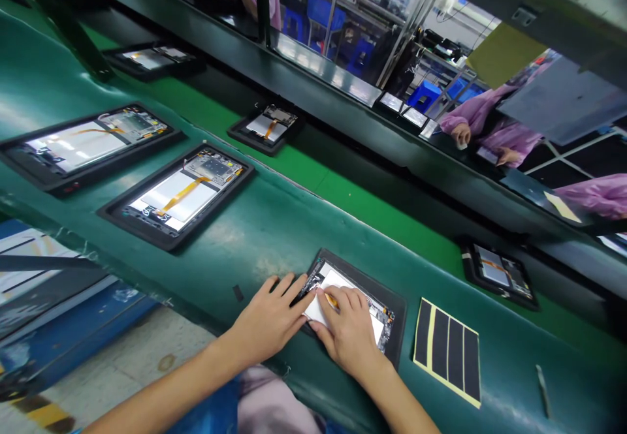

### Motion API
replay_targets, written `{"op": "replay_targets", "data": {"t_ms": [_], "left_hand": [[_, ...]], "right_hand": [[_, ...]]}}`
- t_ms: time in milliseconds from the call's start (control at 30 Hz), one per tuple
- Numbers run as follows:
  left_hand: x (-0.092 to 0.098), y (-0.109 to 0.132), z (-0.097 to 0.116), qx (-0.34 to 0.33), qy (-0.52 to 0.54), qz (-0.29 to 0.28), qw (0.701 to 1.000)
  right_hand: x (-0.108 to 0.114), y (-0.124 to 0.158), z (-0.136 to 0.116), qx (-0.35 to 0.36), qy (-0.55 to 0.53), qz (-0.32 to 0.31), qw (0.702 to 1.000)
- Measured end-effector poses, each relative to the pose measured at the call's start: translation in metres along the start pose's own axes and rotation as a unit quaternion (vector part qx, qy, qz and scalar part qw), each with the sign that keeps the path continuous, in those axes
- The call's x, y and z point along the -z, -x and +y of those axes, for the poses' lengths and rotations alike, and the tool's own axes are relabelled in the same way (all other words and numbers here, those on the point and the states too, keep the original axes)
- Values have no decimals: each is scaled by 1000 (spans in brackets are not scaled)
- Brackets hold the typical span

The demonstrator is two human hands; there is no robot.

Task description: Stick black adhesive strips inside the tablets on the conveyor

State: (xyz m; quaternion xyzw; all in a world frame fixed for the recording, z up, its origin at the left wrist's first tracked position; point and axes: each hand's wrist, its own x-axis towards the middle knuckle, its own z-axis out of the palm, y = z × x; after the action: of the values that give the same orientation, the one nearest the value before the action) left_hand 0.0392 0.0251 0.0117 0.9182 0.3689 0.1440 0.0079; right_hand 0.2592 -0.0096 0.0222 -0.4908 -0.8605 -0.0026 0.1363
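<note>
An opened tablet in a black tray (394, 303) lies on the green bench in front of me, its white inner plate and circuit parts showing. My left hand (272, 316) rests flat on the tray's left end, fingers spread and stretched over the edge. My right hand (345, 333) lies on the white plate, fingers bent and pressing down beside an orange flex cable. Neither hand holds anything that I can see.
A yellow sheet with black adhesive strips (447, 350) lies right of the tray. Two more opened tablets (179, 196) (88, 143) sit to the left, others on the green conveyor belt (337, 189), one at right (499, 271). People in pink sleeves (482, 124) work across the line.
</note>
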Motion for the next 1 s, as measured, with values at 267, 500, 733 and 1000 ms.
{"op": "replay_targets", "data": {"t_ms": [267, 500, 733, 1000], "left_hand": [[-5, 3, 2, 12, 19, 11, 1000], [-9, 5, 4, 12, 8, 14, 1000], [-9, 6, 5, 20, 15, 14, 1000], [-12, 7, 5, 22, 27, 16, 999]], "right_hand": [[0, 0, -1, -8, 9, 9, 1000], [-2, 1, -2, 1, 16, 26, 1000], [-1, 0, -2, 8, 17, 17, 1000], [1, -2, -2, 22, 21, 8, 1000]]}}
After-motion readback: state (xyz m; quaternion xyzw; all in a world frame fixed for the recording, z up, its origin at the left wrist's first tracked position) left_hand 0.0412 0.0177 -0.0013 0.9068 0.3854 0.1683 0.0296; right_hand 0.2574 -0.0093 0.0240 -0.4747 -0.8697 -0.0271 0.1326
